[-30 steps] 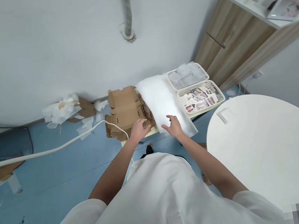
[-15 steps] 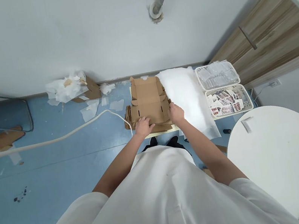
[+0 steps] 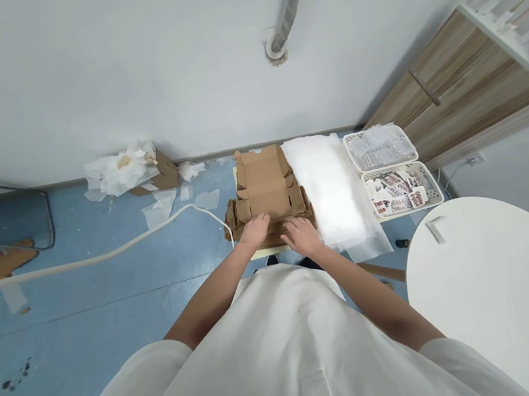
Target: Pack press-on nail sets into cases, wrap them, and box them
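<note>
my left grip (image 3: 256, 230) has its fingers over the near edge of the flattened cardboard boxes (image 3: 265, 179), and my right grip (image 3: 303, 237) touches that same side with bent fingers; i cannot tell whether either is pinching cardboard. the boxes lie stacked on the bench (image 3: 262, 252), one unfolded on top, those beneath too overlapped to count. one white cord (image 3: 102, 257) runs in from the left and drops just beside the stack, in the way near my left grip. right of the stack lies white foam sheeting (image 3: 326, 187). past it i count two baskets: the rear basket (image 3: 352, 155) holds clear plastic pieces, the front basket (image 3: 429, 184) printed cards. farther right are one round table (image 3: 504, 293) and one cabinet (image 3: 466, 69); on the floor at left, one carton (image 3: 167, 172).
</note>
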`<state>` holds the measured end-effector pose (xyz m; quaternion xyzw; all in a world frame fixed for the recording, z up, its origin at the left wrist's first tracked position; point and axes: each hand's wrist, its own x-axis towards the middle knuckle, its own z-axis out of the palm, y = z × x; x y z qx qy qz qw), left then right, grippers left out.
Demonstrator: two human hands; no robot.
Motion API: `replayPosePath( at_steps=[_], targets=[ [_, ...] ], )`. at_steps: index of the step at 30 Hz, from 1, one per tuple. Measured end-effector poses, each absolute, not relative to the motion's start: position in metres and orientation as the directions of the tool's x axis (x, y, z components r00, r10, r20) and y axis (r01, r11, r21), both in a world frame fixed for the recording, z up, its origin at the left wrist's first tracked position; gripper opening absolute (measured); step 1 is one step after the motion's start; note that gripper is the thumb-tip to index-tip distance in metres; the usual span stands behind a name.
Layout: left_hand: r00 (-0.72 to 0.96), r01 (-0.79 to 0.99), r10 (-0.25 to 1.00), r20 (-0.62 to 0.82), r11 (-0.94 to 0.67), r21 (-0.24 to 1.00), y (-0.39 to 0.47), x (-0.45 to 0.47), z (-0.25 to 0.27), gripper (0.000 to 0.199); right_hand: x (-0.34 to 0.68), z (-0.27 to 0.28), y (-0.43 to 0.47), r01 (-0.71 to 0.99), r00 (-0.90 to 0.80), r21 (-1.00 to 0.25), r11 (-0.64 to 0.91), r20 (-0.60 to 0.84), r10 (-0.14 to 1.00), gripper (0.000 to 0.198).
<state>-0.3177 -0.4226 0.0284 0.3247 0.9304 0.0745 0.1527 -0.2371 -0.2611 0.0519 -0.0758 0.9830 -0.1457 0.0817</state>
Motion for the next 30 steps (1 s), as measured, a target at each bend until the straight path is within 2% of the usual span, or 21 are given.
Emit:
replayPosePath(
  at_steps=[3, 4, 6, 7, 9, 11, 12, 15, 19, 22, 24, 26, 28, 30],
  targets=[
    [-0.782, 0.544, 0.592, -0.196, 0.801, 0.251, -0.428, -0.317, 0.038, 0.026, -0.238, 0.041, -0.267, -0.019, -0.952, -0.274, 0.962, -0.290, -0.102, 0.041],
    [-0.799, 0.524, 0.575, -0.178, 0.810, 0.264, -0.431, -0.317, 0.041, 0.026, -0.240, 0.039, -0.265, 0.011, -0.946, -0.308, 0.951, -0.311, -0.090, 0.044],
    [-0.829, 0.489, 0.543, -0.134, 0.820, 0.297, -0.435, -0.316, 0.048, 0.025, -0.242, 0.041, -0.258, 0.080, -0.953, -0.454, 0.887, -0.295, -0.066, 0.053],
    [-0.839, 0.480, 0.533, -0.111, 0.820, 0.314, -0.437, -0.315, 0.050, 0.025, -0.244, 0.045, -0.252, 0.133, -0.965, -0.544, 0.829, -0.262, -0.017, 0.059],
    [-0.843, 0.481, 0.533, -0.073, 0.808, 0.340, -0.438, -0.310, 0.055, 0.025, -0.246, 0.058, -0.241, 0.244, -0.970, -0.701, 0.670, -0.191, 0.153, 0.069],
    [-0.831, 0.501, 0.554, -0.059, 0.788, 0.357, -0.435, -0.303, 0.057, 0.025, -0.248, 0.076, -0.232, 0.305, -0.939, -0.769, 0.562, -0.143, 0.314, 0.077],
    [-0.819, 0.514, 0.570, -0.061, 0.777, 0.365, -0.432, -0.298, 0.057, 0.025, -0.248, 0.085, -0.229, 0.311, -0.933, -0.773, 0.553, -0.137, 0.332, 0.081],
    [-0.775, 0.550, 0.625, -0.091, 0.739, 0.388, -0.420, -0.282, 0.056, 0.026, -0.248, 0.109, -0.223, 0.357, -0.929, -0.643, 0.677, -0.164, 0.333, 0.086],
    [-0.691, 0.601, 0.716, -0.098, 0.645, 0.472, -0.400, -0.262, 0.049, 0.028, -0.238, 0.123, -0.220, 0.469, -0.878, -0.273, 0.840, -0.250, 0.409, 0.069],
    [-0.644, 0.627, 0.765, -0.022, 0.544, 0.558, -0.392, -0.251, 0.051, 0.025, -0.225, 0.119, -0.212, 0.515, -0.838, -0.116, 0.849, -0.276, 0.470, 0.052],
    [-0.716, 0.586, 0.697, 0.042, 0.567, 0.578, -0.392, -0.247, 0.055, 0.034, -0.214, 0.113, -0.203, 0.542, -0.822, -0.111, 0.833, -0.277, 0.497, 0.044],
    [-0.861, 0.443, 0.506, 0.061, 0.683, 0.580, -0.397, -0.247, 0.058, 0.058, -0.201, 0.106, -0.193, 0.568, -0.812, -0.163, 0.807, -0.269, 0.518, 0.041],
    [-0.964, 0.224, 0.264, 0.022, 0.766, 0.603, -0.402, -0.249, 0.057, 0.076, -0.186, 0.099, -0.182, 0.587, -0.807, -0.246, 0.771, -0.242, 0.538, 0.043],
    [-0.990, 0.057, 0.130, -0.057, 0.730, 0.681, -0.402, -0.252, 0.050, 0.084, -0.168, 0.095, -0.172, 0.600, -0.799, -0.336, 0.726, -0.202, 0.567, 0.045]
  ],
)
